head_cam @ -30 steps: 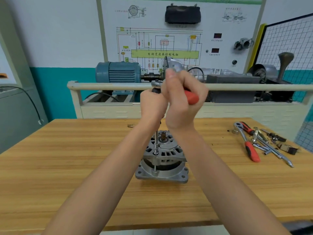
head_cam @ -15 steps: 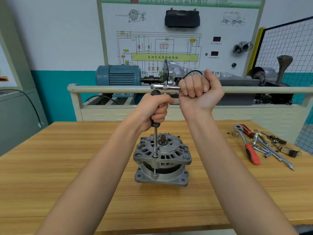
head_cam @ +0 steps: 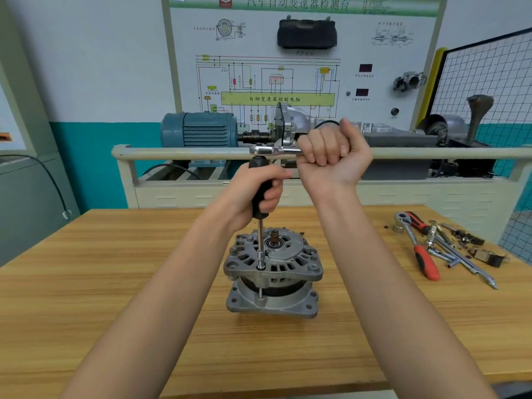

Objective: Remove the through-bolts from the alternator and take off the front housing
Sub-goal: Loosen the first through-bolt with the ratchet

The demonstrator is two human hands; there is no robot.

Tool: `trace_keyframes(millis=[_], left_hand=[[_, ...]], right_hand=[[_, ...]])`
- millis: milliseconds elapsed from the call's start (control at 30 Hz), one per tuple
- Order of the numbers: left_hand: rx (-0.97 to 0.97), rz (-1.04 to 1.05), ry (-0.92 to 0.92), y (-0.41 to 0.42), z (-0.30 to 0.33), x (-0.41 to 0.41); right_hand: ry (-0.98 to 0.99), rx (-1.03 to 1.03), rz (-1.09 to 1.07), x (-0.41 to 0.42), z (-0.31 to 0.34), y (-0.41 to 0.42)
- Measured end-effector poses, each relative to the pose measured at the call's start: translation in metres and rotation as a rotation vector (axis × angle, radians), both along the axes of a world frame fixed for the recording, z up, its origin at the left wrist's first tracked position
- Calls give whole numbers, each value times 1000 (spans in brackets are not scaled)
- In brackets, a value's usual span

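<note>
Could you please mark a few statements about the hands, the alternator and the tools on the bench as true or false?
1. The left hand grips the black upright handle of the socket driver. True.
2. The right hand lies flat on the table. False: it grips the ratchet handle, held level above the driver.
3. The alternator lies on its side. False: it stands with its shaft end up on the wooden table.
4. The driver's socket sits on a bolt at the housing's edge. True.
5. A red-handled ratchet lies among tools right of the alternator. True.
</note>
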State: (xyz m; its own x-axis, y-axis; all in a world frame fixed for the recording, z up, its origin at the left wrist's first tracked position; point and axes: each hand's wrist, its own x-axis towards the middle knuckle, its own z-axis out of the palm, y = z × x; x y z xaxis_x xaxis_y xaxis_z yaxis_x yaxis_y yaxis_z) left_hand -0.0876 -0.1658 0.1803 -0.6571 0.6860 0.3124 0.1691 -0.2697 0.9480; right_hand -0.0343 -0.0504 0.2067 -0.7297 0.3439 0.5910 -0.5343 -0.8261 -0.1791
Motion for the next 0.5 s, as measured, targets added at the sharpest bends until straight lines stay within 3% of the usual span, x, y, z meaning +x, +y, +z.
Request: trace_keyframes(millis=[100,233,300,433,500], left_hand=[[-54,-138,10,-5,3,1],[-20,80,-17,6,1,5],[24,222,-32,12,-1,5],[93,469,-67,18,-3,7],[90,532,-38,18,-4,8]], right_hand=[[-14,-186,187,-10,-4,6],[-45,-157,56,-5,-2,2],[0,-13,-92,2,-3,-6],[212,393,-644,12,-9,-45],[250,488,-835,14,-11,-59]])
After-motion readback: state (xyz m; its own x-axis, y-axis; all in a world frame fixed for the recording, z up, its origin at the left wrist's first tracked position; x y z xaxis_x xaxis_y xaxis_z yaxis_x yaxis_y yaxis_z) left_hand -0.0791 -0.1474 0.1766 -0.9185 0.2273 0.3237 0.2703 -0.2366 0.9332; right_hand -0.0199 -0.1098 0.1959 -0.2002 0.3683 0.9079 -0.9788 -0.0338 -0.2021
